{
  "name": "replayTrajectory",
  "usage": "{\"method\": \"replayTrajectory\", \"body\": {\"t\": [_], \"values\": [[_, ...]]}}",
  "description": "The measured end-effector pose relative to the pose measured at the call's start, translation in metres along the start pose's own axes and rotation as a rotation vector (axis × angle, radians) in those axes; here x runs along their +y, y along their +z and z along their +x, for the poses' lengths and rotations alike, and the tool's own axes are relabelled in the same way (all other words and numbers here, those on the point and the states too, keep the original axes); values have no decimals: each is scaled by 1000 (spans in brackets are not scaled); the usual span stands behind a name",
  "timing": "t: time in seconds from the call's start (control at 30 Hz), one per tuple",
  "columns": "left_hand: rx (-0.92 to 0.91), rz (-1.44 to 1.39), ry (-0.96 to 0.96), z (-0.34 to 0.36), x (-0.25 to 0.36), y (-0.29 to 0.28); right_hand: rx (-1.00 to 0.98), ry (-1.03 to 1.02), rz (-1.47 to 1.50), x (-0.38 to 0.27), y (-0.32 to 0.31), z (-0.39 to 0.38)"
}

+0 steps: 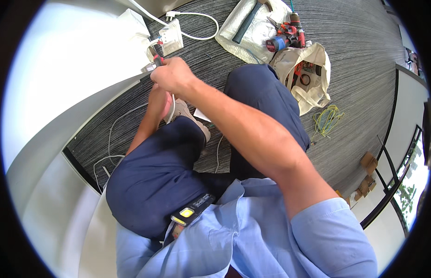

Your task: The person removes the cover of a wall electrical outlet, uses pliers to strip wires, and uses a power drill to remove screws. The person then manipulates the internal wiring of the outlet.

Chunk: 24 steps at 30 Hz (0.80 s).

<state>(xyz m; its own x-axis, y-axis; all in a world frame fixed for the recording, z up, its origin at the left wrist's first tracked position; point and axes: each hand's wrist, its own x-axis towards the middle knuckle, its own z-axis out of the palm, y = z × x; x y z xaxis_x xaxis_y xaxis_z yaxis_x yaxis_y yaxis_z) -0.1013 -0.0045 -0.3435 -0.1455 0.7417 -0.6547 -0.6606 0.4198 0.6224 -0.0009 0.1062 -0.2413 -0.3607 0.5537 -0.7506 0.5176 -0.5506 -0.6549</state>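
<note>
My right hand (pixel 173 76) is closed around a red-and-black-handled hand tool (pixel 158 60). The tool's metal end points up toward a white block with wires, and its exact kind is hard to make out. Just below, my left hand (pixel 163 103) is partly hidden behind the right one, its fingers seemingly curled on a white cable (pixel 172 110) that hangs past my shoe (pixel 184 111). A white power strip (pixel 171 36) sits right beyond the tool, with a white plug (pixel 171 15) and its looped cord at its far end.
Bubble wrap (pixel 245 44) holds a dark-handled tool (pixel 247 22), a red-and-black drill (pixel 296 30) and pliers. Beside it stands a canvas bag (pixel 312 95) of tools. Yellow-green wire (pixel 327 121) lies coiled on the carpet. A white panel (pixel 76 88) borders the left; cardboard boxes (pixel 368 162) stand right.
</note>
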Motion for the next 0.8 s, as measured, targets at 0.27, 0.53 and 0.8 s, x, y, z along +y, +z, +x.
{"method": "replayTrajectory", "body": {"t": [0.27,0.53,0.8], "values": [[42,179,168,6,-9,-12,-84,135,453,-16,-11,12],[208,191,139,14,-4,-17,-101,116,490,-16,-14,-5],[169,34,44,18,11,-12,11,40,556,18,8,-44]]}}
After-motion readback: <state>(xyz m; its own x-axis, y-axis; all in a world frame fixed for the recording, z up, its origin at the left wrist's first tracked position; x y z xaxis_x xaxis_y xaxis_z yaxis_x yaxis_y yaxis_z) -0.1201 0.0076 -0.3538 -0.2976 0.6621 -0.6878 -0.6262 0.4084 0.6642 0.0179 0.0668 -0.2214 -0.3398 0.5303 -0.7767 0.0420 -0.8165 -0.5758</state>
